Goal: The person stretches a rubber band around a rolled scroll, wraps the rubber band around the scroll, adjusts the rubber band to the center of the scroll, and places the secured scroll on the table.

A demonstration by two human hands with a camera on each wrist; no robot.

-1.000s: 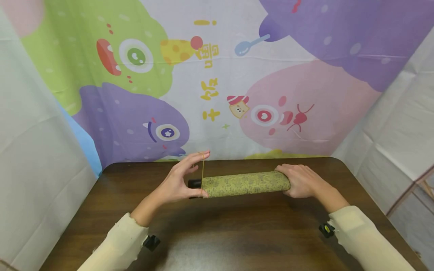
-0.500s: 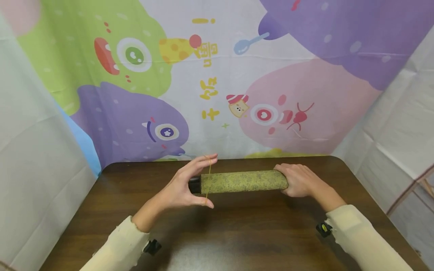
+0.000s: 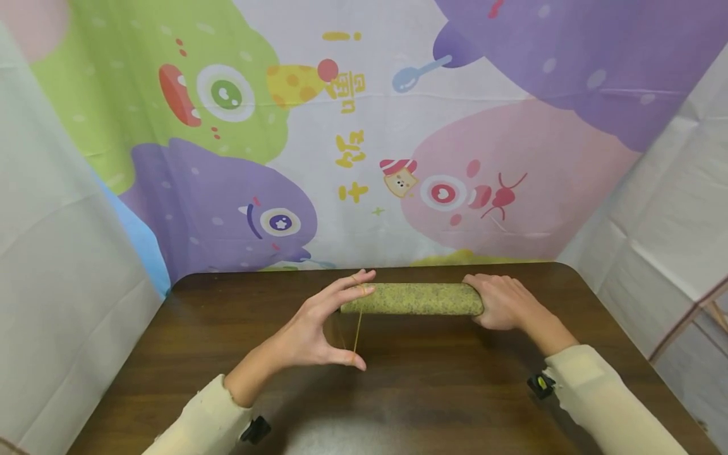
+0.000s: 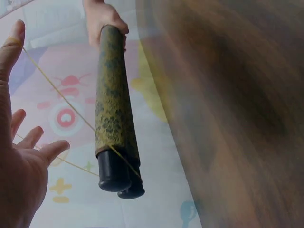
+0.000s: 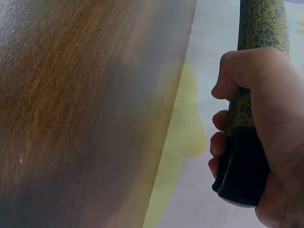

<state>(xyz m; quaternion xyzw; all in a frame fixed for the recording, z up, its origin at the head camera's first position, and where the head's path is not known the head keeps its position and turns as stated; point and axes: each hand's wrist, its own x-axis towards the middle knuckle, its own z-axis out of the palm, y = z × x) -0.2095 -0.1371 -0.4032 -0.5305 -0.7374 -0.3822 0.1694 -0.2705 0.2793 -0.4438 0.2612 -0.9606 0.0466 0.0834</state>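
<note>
scroll: patterned scroll [image 3: 415,299], yellow-green with dark floral print, up above the dark wood table [image 3: 443,404], roughly level, crosswise in front of the person, between both hands. left wrist view shows two rolls side by side.
end caps: black end caps [image 4: 114,173] stick out past the print at the left-hand end, one beside the other; black also shows at the opposite end, against the right palm.
right hand: right hand [image 3: 503,303] clamped on the scroll's right end, fingers curled round it, thumb bent across.
left hand: left hand [image 3: 309,328] at the scroll's left end, thumb and fingers spread wide apart, thumb low, fingers up. fingertips overlap the scroll in head view; contact, can't tell.
band: thin yellow band [image 3: 358,328] stretched between the left hand's thumb and upper fingers. in left wrist view one strand crosses in front of the print and caps, another runs toward the caps from the side; full loop round the scroll, can't tell.
sleeves: pale cream sleeves [image 3: 608,392] on both arms, small black device [image 3: 540,385] at each cuff.
backdrop: printed cloth [image 3: 375,126] behind the table, green, purple and pink cartoon monsters, yellow characters.
sides: white sheets [image 3: 51,253] left and right.
</note>
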